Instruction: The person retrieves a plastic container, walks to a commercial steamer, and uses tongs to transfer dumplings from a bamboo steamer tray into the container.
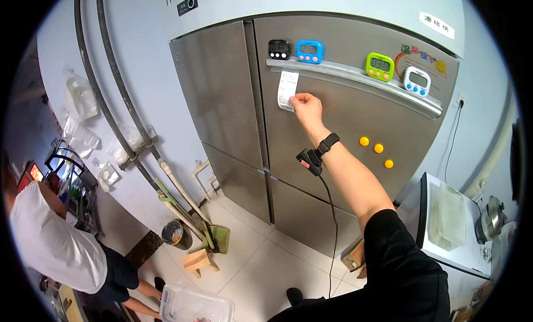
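Note:
My right hand [308, 108] pinches the lower right edge of a printed paper slip [287, 86] between thumb and fingers. The slip's top meets the underside of a metal ticket rail [341, 69] on a stainless-steel refrigerator door [316, 155]. On my right wrist is a black strap [329, 143] with a small cabled device [309, 161]. At the bottom edge, fingertips of my left hand [202, 320] show at a clear plastic box [198, 301]; the rest of that hand is out of view, and its grip seems to be on the box.
Black [279, 49], blue [310, 52], green [379, 67] and white [417, 81] digital timers sit along the rail. Yellow round magnets [378, 148] dot the door. A person in a white shirt [58, 238] stands left. A wooden stool [198, 261], bucket [177, 234] and green dustpan [218, 238] occupy the floor.

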Action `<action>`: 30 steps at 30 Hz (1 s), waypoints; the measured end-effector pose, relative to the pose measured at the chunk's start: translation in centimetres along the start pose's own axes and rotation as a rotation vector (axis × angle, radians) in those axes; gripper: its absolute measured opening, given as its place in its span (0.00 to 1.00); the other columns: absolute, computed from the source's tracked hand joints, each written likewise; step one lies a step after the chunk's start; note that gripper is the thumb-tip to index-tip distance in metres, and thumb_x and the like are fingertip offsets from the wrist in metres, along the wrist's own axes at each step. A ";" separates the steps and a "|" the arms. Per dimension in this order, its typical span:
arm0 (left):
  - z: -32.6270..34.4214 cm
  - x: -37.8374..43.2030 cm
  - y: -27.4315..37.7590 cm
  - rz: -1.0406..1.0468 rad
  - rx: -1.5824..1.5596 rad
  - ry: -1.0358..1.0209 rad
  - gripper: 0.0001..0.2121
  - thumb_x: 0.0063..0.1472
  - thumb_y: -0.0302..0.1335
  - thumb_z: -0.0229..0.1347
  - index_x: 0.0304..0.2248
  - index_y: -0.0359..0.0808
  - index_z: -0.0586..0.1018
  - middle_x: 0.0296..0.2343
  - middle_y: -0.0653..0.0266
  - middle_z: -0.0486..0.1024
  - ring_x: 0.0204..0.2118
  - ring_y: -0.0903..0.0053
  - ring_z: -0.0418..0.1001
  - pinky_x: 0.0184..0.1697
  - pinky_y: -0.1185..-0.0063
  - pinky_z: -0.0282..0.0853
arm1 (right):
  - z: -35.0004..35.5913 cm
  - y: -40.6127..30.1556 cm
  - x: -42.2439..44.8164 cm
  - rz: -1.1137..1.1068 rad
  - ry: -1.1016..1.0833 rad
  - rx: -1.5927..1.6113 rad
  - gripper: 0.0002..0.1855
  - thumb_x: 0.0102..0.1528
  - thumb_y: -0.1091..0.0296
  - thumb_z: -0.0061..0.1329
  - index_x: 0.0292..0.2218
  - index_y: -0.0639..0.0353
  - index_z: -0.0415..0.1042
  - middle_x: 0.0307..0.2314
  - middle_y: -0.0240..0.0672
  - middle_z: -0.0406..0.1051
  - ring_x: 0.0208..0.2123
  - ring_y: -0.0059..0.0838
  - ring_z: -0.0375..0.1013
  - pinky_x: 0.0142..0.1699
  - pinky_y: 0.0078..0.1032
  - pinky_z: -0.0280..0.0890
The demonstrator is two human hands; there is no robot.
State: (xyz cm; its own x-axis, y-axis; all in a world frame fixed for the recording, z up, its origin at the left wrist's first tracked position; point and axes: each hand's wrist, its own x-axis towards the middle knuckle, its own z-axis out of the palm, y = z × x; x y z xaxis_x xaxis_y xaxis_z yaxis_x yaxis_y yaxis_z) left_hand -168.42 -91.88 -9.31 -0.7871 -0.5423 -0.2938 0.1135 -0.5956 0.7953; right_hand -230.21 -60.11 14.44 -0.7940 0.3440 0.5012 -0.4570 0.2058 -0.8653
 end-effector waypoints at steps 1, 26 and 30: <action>0.3 0.6 -0.6 -0.014 0.012 0.005 0.23 0.65 0.35 0.43 0.55 0.28 0.62 0.54 0.51 0.61 0.58 0.62 0.59 0.59 0.65 0.57 | -0.5 0.2 0.1 0.002 0.027 -0.010 0.14 0.47 0.65 0.55 0.34 0.65 0.75 0.26 0.36 0.76 0.29 0.25 0.74 0.36 0.23 0.68; 20.0 9.0 -17.2 -0.877 0.486 -1.246 0.25 0.64 0.37 0.43 0.56 0.29 0.60 0.53 0.50 0.62 0.56 0.60 0.59 0.60 0.61 0.54 | -48.8 -3.8 -58.3 0.769 0.476 -0.451 0.19 0.60 0.58 0.41 0.23 0.62 0.68 0.15 0.28 0.64 0.19 0.21 0.60 0.27 0.25 0.61; 26.5 -1.9 -23.6 -1.035 0.521 -1.482 0.22 0.65 0.36 0.42 0.53 0.30 0.64 0.49 0.50 0.67 0.52 0.60 0.64 0.55 0.61 0.61 | -56.5 -7.8 -68.1 0.509 0.799 -0.511 0.05 0.55 0.73 0.43 0.32 0.63 0.69 0.24 0.31 0.70 0.25 0.23 0.65 0.34 0.24 0.65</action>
State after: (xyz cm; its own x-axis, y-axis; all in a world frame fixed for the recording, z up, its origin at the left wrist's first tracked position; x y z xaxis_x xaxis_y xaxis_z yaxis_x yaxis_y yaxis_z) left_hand -185.68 -61.12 -13.49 -0.2646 0.9196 -0.2903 -0.6336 0.0612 0.7713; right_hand -149.95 -33.41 -12.56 -0.2676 0.9581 0.1025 0.2217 0.1647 -0.9611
